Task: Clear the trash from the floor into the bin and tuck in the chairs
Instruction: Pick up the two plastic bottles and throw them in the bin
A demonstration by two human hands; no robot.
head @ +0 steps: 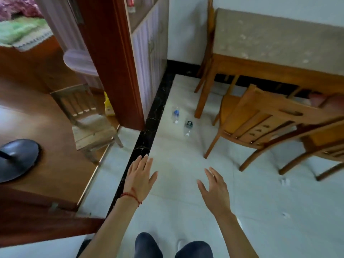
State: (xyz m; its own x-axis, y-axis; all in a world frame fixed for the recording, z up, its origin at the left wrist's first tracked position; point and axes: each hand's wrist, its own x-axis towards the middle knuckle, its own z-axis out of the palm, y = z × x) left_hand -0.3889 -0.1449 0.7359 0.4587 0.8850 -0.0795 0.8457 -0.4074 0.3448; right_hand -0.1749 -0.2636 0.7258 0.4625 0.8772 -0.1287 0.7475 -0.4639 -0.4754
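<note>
Hands stretched out over a pale tiled floor, trash waiting ahead.

My left hand hovers flat with fingers straight and spread, holding nothing. Beyond it two clear plastic bottles lie on the tiles near the table leg: a blue-labelled bottle and, just beside it, a dark-labelled bottle. They look empty, so I judge them light, crushable and a little slick; best gripped round the middle. My right hand is loosely open, empty too. Small white scraps lie further right, too blurred to identify. A wooden chair stands pulled out from the table. No bin shows.
</note>
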